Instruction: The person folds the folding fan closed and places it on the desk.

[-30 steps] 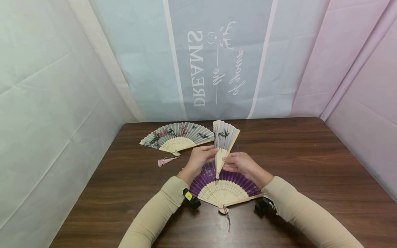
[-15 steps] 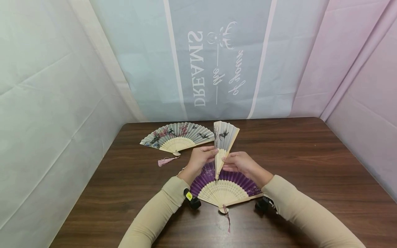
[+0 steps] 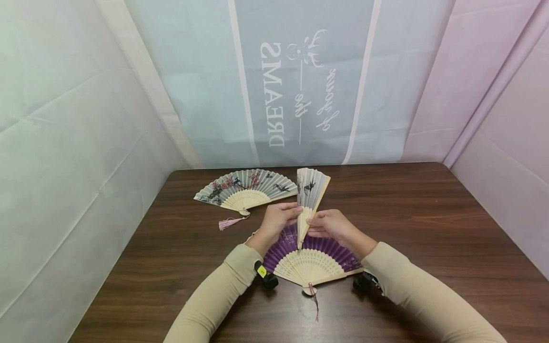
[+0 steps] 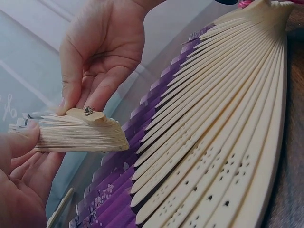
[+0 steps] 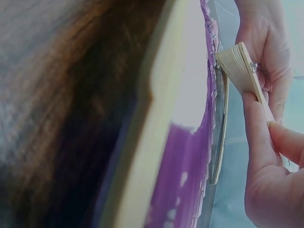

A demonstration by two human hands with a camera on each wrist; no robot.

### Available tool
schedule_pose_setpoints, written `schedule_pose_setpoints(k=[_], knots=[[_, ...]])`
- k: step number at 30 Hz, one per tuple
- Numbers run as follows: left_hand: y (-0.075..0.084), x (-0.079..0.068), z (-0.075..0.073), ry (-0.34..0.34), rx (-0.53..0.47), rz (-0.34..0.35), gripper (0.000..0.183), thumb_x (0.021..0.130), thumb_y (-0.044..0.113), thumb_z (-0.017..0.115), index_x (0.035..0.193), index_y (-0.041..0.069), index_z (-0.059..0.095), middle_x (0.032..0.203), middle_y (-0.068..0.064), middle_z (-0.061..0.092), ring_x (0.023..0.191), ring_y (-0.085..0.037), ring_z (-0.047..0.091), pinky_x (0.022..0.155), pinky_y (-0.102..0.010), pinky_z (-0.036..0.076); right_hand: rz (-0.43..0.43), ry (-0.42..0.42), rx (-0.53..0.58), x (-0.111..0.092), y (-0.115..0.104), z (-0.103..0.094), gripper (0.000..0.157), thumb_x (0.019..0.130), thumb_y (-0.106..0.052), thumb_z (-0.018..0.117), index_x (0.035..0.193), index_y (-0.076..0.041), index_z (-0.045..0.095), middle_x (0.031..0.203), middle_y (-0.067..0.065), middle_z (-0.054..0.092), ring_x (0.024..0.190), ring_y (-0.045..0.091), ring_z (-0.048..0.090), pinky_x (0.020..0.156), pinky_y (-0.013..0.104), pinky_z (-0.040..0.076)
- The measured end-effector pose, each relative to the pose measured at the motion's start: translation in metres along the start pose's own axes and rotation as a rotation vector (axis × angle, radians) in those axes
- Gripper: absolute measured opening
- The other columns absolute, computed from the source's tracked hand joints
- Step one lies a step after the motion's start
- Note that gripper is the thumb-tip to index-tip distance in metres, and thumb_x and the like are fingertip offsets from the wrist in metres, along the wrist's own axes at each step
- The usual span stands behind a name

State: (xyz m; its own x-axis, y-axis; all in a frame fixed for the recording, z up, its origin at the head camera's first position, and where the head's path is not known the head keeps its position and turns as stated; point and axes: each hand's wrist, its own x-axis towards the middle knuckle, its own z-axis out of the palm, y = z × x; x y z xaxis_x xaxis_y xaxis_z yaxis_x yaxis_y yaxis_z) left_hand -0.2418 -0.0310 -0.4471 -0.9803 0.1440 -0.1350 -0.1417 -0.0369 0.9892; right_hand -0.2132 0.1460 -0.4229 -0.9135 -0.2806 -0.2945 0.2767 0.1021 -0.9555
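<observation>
Bamboo ribs of a half-closed grey fan [image 3: 310, 197] sit pinched between the left hand [image 3: 279, 219] and the right hand [image 3: 332, 226], fingers clamped on either side above the table's middle. Under them lies an open purple fan [image 3: 310, 259]; an open floral fan [image 3: 246, 188] rests far left on the wooden table [image 3: 429, 228].

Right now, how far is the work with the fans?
Nothing looks finished. Both hands, left hand and right hand, pinch the grey bird fan, partly folded, above the purple fan. The purple fan and the flowered fan lie fully open on the table.
</observation>
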Motion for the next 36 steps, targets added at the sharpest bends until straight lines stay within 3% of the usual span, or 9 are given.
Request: schedule_pose_setpoints(k=[12,21,36], knots=[[0.0008,0.0002,0.0002,-0.007,0.008,0.005,0.035,0.092,0.012,0.072,0.122,-0.004,0.067,0.116,-0.021,0.072,0.092,-0.014,0.073,0.084,-0.029,0.063,0.0,0.018,-0.047,0.0001,-0.0032,0.0021,0.014,0.097,-0.005,0.06,0.085,0.001,0.063,0.08,0.003,0.072,0.076,0.011,0.071,0.082,0.03,0.064],[0.0044,-0.0011,0.0026,-0.009,0.003,0.0,0.036,0.092,0.013,0.072,0.123,-0.003,0.067,0.117,-0.021,0.071,0.096,-0.016,0.073,0.087,-0.029,0.063,0.015,0.033,-0.056,0.0013,-0.0034,0.0014,0.017,0.098,-0.006,0.058,0.099,0.009,0.063,0.084,0.005,0.073,0.078,0.011,0.071,0.084,0.031,0.064],[0.0011,0.0007,0.0029,0.003,0.021,0.011,0.035,0.091,0.013,0.073,0.122,-0.002,0.068,0.118,-0.021,0.071,0.099,-0.021,0.073,0.088,-0.031,0.062,-0.006,0.054,-0.06,0.0014,-0.003,0.0041,0.014,0.097,-0.005,0.06,0.093,0.009,0.064,0.079,0.003,0.073,0.075,0.012,0.072,0.079,0.029,0.064]])
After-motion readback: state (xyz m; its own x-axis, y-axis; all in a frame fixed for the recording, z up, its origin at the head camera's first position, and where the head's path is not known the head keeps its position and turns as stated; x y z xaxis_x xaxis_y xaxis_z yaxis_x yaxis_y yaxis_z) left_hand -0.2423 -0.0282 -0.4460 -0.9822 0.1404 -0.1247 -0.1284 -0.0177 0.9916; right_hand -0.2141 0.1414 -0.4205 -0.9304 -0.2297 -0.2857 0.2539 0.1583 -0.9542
